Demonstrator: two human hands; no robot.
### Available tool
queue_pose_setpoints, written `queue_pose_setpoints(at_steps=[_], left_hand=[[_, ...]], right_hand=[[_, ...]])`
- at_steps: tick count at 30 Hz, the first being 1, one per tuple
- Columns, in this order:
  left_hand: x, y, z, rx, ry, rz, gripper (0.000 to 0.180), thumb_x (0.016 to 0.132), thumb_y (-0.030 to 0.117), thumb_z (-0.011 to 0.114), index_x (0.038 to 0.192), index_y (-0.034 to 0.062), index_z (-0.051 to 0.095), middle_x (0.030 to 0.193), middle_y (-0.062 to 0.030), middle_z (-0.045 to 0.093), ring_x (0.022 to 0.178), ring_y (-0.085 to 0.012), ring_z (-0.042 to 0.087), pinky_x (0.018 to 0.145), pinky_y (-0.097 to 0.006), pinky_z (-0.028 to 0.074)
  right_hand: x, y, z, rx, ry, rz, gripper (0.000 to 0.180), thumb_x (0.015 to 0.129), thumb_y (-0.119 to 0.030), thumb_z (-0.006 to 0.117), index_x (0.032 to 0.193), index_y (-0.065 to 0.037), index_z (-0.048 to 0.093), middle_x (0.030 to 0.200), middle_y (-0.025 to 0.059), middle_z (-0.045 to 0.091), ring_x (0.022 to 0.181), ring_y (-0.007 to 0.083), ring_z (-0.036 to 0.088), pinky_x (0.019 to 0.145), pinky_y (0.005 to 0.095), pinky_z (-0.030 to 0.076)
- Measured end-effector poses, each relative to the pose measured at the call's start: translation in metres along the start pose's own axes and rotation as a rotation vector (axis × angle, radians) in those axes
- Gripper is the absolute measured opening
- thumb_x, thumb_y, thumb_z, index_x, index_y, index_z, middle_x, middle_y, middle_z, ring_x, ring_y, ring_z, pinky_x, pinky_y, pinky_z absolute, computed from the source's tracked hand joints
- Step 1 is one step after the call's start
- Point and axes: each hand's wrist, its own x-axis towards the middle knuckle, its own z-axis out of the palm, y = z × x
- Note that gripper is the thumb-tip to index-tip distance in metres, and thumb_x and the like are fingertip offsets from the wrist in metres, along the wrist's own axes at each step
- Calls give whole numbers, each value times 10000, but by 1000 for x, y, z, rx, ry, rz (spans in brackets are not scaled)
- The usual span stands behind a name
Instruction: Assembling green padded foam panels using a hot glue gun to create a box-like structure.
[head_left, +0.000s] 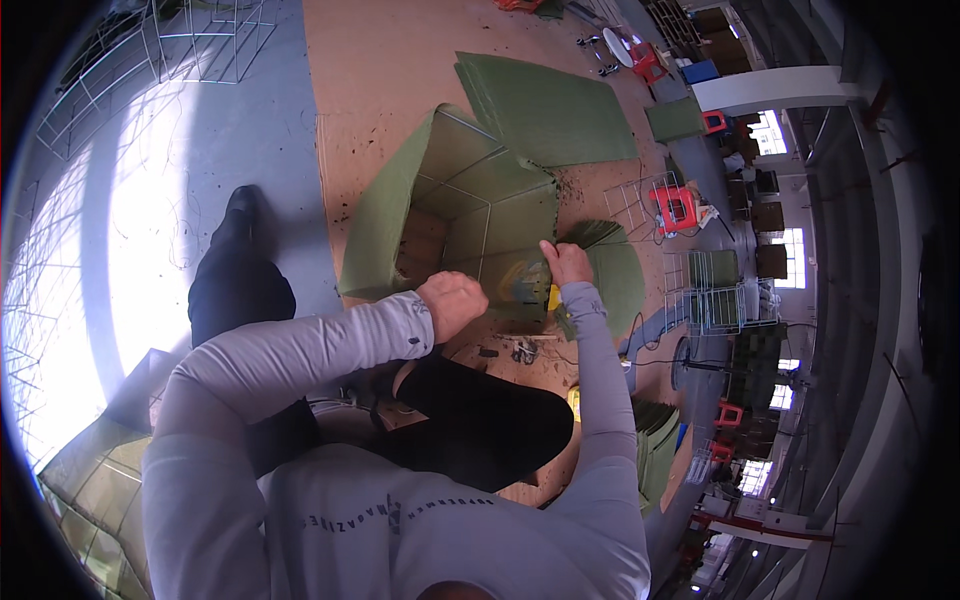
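Note:
In front of me a green fabric box lies with its open side toward me, and thin metal wires run along its inside. Dark marks or ties line its right edge. On that edge my right hand is closed, thumb and fingers pinching the green material. My left hand is curled into a fist at the box's near edge; whatever it may hold is hidden. Close to my right wrist, a small yellow thing shows beside the box.
Flat green panels lie beyond the box on brown board. More green sheets rest to its right, near a red stool and wire frames. Other wire frames stand at the far left. My knee is just below the box.

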Motion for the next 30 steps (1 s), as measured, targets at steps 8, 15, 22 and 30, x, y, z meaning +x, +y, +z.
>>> queue_pose_setpoints(at_steps=[8, 15, 22, 30], left_hand=[[21, 6, 9, -22, -62, -64, 145, 658, 37, 616, 793, 13, 662, 842, -174, 645, 835, -336, 642, 730, -387, 526], [41, 15, 10, -137, -49, -159, 129, 661, 26, 630, 783, 0, 664, 807, -195, 648, 820, -360, 642, 717, -409, 532], [44, 13, 17, -151, -48, -172, 125, 659, 18, 617, 772, 4, 666, 806, -190, 649, 827, -358, 641, 728, -407, 531], [47, 16, 18, -116, -82, -155, 123, 645, 36, 636, 761, 7, 664, 817, -189, 648, 832, -350, 641, 741, -396, 527]], right_hand=[[19, 0, 10, 74, 119, 106, 431, 852, -427, 548, 761, -17, 640, 804, 217, 632, 789, 402, 610, 693, 490, 480], [7, 17, -3, 55, -16, 61, 450, 826, -470, 571, 773, -33, 662, 791, 209, 638, 788, 391, 618, 705, 475, 491], [-7, 7, 2, -45, 112, 96, 282, 789, -325, 653, 793, -44, 630, 797, 186, 642, 802, 383, 618, 698, 475, 493], [-34, 35, 20, 16, 96, 17, 358, 739, -353, 707, 737, -9, 606, 736, 217, 609, 745, 394, 607, 653, 460, 491]])
